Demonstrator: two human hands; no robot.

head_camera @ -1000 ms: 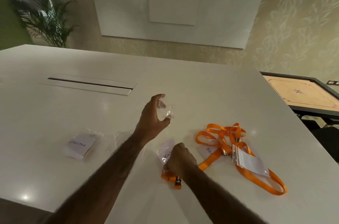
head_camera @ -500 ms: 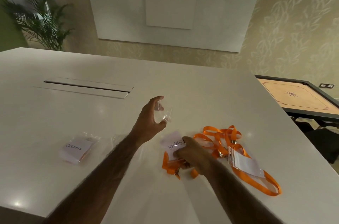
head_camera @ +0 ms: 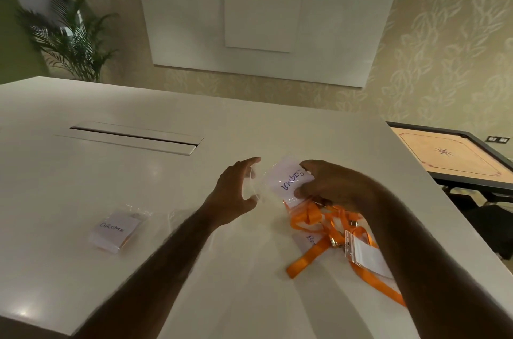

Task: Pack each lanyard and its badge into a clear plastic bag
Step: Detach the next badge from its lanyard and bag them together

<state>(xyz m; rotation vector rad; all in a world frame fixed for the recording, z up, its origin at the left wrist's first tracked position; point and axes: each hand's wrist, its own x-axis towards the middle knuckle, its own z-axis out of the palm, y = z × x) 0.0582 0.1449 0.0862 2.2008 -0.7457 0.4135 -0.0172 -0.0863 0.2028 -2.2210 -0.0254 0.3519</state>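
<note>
My left hand (head_camera: 233,194) pinches the edge of a clear plastic bag (head_camera: 262,190) above the white table (head_camera: 111,177). My right hand (head_camera: 330,186) grips a white badge (head_camera: 288,180) with handwriting, held right beside the bag's mouth; its orange lanyard (head_camera: 308,216) hangs bunched below the hand. Another orange lanyard (head_camera: 313,255) with a clear badge holder (head_camera: 366,252) lies on the table under my right forearm. A packed bag with a badge reading CHROME (head_camera: 115,230) lies at the left.
A recessed cable slot (head_camera: 133,138) runs across the table's far left. A carrom board (head_camera: 449,155) stands beyond the table's right edge. A potted palm (head_camera: 69,38) stands at the back left, and white wall panels (head_camera: 263,19) hang behind.
My right hand has lifted the badge and its lanyard off the table and brought them up to the bag. My left hand has kept hold of the bag.
</note>
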